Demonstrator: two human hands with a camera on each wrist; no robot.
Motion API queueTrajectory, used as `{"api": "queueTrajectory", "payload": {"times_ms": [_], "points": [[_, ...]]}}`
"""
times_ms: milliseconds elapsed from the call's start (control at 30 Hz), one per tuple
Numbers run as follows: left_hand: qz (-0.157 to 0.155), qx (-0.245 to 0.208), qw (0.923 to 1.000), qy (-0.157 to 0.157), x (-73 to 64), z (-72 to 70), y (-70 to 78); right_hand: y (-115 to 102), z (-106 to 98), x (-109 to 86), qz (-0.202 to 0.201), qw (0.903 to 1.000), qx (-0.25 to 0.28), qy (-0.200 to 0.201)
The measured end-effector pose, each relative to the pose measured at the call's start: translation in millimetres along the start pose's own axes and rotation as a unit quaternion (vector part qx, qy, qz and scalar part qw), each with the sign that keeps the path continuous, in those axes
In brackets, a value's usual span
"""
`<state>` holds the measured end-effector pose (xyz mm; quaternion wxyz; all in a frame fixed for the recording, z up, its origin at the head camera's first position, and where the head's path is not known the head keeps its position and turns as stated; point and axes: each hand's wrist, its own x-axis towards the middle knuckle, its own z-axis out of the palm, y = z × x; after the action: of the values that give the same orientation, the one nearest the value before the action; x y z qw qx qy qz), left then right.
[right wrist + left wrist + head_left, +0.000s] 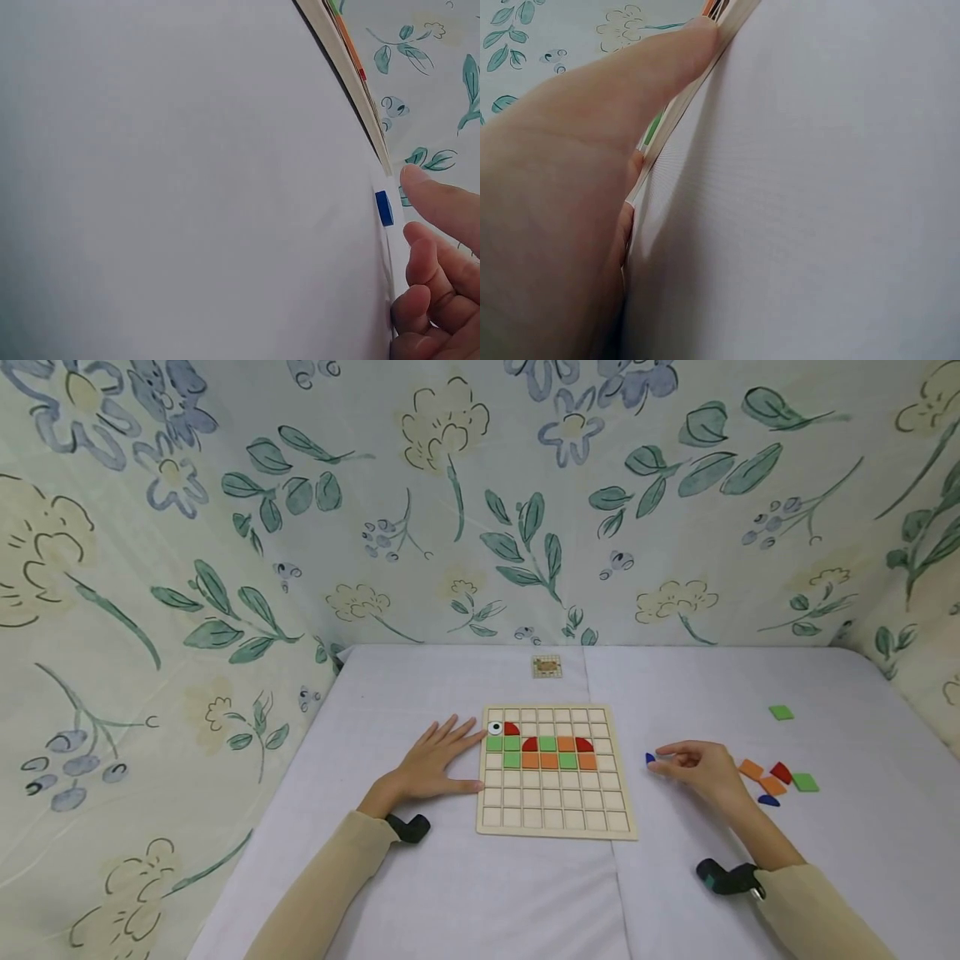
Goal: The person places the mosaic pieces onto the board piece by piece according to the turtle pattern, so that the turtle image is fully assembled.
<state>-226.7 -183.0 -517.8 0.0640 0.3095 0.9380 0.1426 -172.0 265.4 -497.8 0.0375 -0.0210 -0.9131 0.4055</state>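
Note:
A square wooden grid board (555,802) lies on the table. Green and orange square tiles, red quarter-round tiles and a white eye tile (495,727) fill some of its upper cells. My left hand (435,764) is spread flat at the board's left side, index fingertip and thumb touching its edge. Right of the board, my right hand (697,770) has thumb and index fingertip at a small blue tile (649,759). In the right wrist view the blue tile (384,208) stands just off those parted fingertips, the other fingers loosely curled.
Loose tiles lie right of the right hand: orange tiles (751,769), a red one (781,772), a green one (806,782) and a blue one (768,800). Farther back is another green tile (781,712). A small patterned card (547,667) lies behind the board.

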Motion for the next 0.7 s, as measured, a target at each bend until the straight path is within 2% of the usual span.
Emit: {"api": "queueTrajectory", "payload": {"times_ms": [300,700], "points": [[-0.002,-0.001,1.0000,-0.005,-1.4,0.2,1.5,2.5,6.5,3.2,0.012,0.9999,-0.012,-0.001],[-0.003,-0.001,1.0000,0.002,-1.3,0.1,1.1,0.8,6.2,2.9,-0.012,0.9997,-0.020,-0.001]]}}
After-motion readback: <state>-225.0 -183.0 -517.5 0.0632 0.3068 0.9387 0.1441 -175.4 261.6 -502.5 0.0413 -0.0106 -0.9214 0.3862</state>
